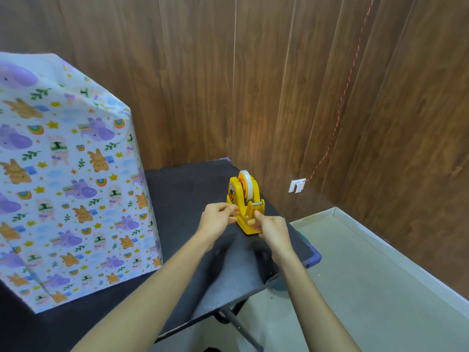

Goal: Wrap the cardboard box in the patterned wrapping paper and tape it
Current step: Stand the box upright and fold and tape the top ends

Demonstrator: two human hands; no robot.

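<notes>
A tall box covered in patterned wrapping paper (71, 174) with bunnies, rainbows and purple animals stands on the left of the black table (193, 189); no bare cardboard shows. A yellow tape dispenser (245, 199) with a white tape roll sits near the table's right edge. My left hand (219, 215) grips the dispenser's left side with pinched fingers. My right hand (267, 226) holds its front right, fingertips just below the cutter. Whether a strip of tape is pulled out is too small to tell.
The table's right edge (307, 250) drops to a pale floor (368, 275). Brown wood-panel walls close in behind and on the right. A white wall socket (297, 186) with a red twisted wire hangs beyond the table. A metal table leg (241, 326) shows below.
</notes>
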